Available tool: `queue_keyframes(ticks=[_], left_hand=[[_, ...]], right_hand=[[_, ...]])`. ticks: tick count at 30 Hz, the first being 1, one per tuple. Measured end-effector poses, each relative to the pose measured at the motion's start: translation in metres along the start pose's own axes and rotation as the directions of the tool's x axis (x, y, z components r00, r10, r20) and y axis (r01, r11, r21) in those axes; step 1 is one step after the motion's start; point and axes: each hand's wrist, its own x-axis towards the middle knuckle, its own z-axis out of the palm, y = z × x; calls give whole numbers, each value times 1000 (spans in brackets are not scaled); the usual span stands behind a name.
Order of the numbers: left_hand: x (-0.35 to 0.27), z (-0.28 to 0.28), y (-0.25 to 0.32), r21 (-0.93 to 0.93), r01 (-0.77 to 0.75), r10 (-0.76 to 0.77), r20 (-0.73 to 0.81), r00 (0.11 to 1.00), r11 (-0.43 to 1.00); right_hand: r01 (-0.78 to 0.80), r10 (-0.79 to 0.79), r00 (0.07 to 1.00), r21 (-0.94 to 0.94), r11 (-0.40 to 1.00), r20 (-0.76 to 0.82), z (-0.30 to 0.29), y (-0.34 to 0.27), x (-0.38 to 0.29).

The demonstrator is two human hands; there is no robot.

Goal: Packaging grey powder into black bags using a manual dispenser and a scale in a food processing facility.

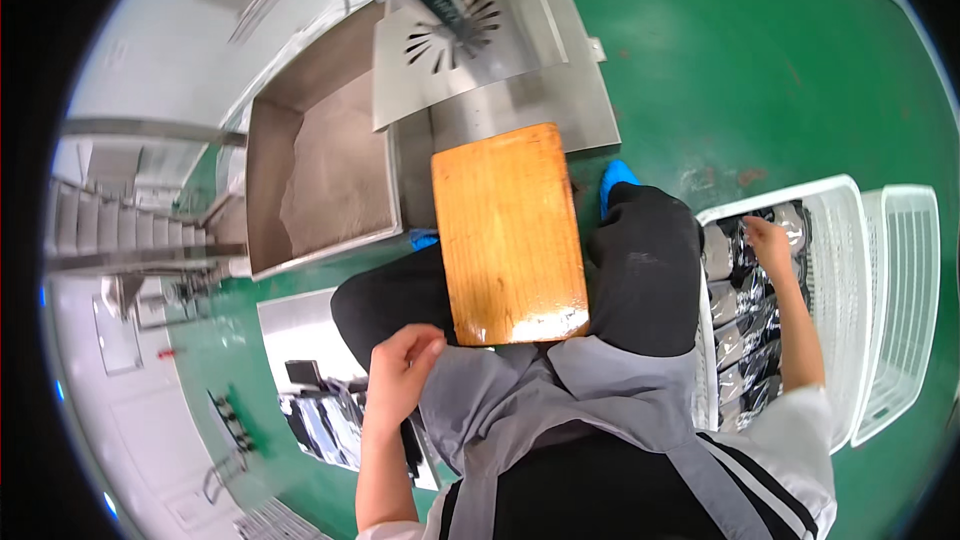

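Note:
My left hand [405, 364] is raised above my left thigh, fingers curled loosely with nothing visible in it. A varnished wooden board [510, 240] lies between my knees. My right hand [769, 240] reaches into a white plastic basket [840, 315] on my right, its fingertips at filled clear-plastic packets [739, 345] with dark and beige contents, set in rows. Whether the fingers grip a packet cannot be told. To my left, a metal tray [292, 315] bears a pile of packets [330, 424] in clear film, partly hidden by my left forearm.
In front stands a stainless steel machine [510, 82] with a slotted plate and a dark arm over it. Left of it is a deep metal bin [270, 187] holding fine powder-like material. A second white basket [907, 315] stands beyond the first. A stepped conveyor [124, 221] is at far left.

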Motion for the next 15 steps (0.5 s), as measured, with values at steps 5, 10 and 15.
queue_keyframes(ticks=[5,10,15], left_hand=[[26,35,-63,-233,-3,-50,-223,974,972],[80,89,-137,-612,-30,-180,-279,943,790],[96,99,-175,-15,-101,92,-297,951,995]], right_hand=[[353,9,840,557,752,-543,-106,-274,-58],[192,-475,876,963,190,-81,15,-482,-81],[754,-675,657,265,601,-337,226,-516,-37]])
